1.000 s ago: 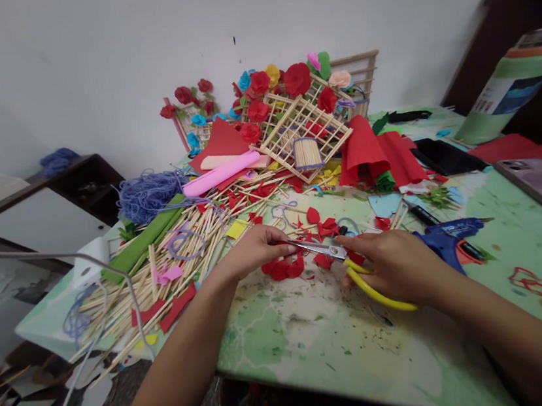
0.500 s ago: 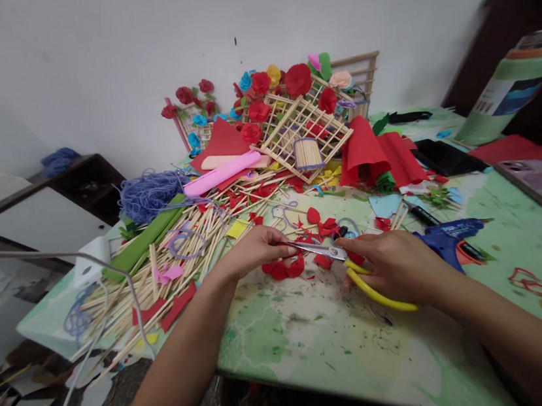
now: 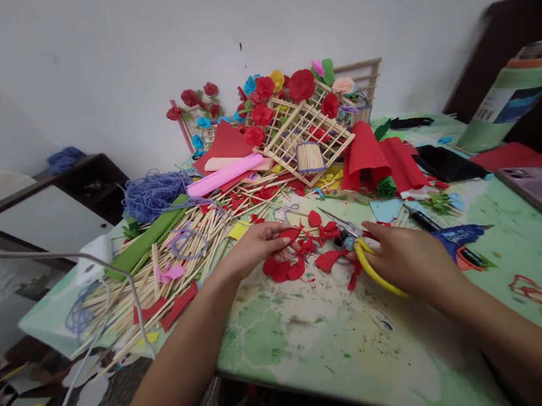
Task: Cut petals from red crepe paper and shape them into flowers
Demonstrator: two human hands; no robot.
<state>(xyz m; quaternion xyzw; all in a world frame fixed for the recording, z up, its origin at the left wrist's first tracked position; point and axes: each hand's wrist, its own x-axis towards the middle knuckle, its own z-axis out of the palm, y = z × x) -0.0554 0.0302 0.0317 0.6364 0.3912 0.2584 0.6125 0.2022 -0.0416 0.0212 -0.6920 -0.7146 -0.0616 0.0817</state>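
Two hands work at the middle of the green patterned table (image 3: 318, 342). A second ago the yellow-handled steel scissors (image 3: 354, 239) lay level between both hands, the blades reaching left to the left hand; now the right hand (image 3: 408, 255) has swung them away, blades pointing to the far left and slightly parted, its fingers hooked through the yellow loops. That leaves a small red paper petal (image 3: 290, 233) free of the blades, pinched between thumb and fingertips of the left hand (image 3: 257, 247), so the cut on this piece looks finished. More loose red paper petals (image 3: 284, 268) lie on the table just near of that hand. Left of it sprawls a heap of thin wooden sticks (image 3: 183, 253); right of the right hand lies a blue glue gun (image 3: 458, 239). Far off, a wooden lattice with paper roses (image 3: 305, 120) leans on the wall.
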